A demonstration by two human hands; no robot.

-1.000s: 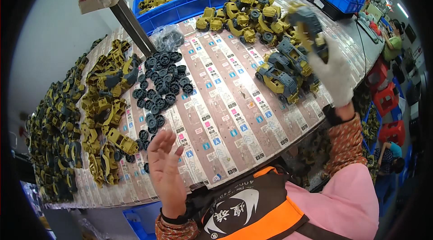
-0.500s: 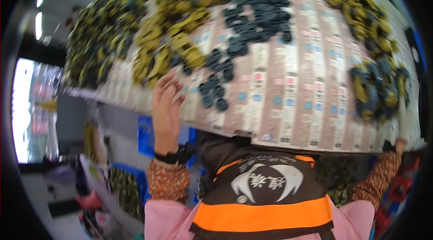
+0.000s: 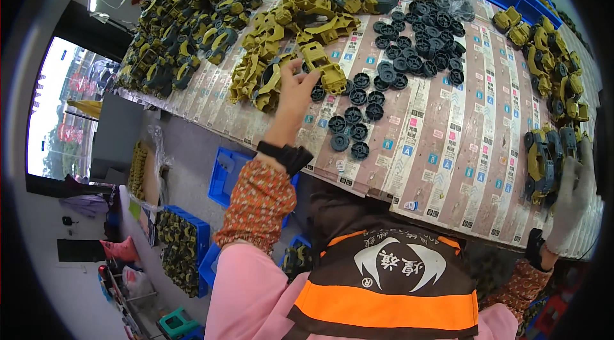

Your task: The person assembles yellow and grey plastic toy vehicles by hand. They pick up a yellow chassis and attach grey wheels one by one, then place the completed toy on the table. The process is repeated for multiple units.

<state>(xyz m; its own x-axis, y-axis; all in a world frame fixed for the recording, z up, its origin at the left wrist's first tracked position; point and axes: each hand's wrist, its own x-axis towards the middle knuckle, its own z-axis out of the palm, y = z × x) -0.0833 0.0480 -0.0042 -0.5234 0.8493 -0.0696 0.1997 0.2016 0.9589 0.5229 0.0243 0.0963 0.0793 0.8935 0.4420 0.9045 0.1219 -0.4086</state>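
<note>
L hand (image 3: pixel 294 94) has come up to the yellow cab shell (image 3: pixel 332 78) since the earlier frame. Its fingers are part-curled w/ a narrow gap, thumb by the shell's edge; can't tell if they grip it. Shell lies on the surface (image 3: pixel 441 170) btwn the yellow body pile (image 3: pixel 256 65) & dark wheels (image 3: pixel 359 97). Risk: a sideways drag could scatter loose wheels, poss. over the near edge; a snagged body might come along too. Gloved R hand (image 3: pixel 571 202) is beside the grey-yellow vehicles (image 3: pixel 542 164), finger state unclear; a bump there could shift them.
</note>
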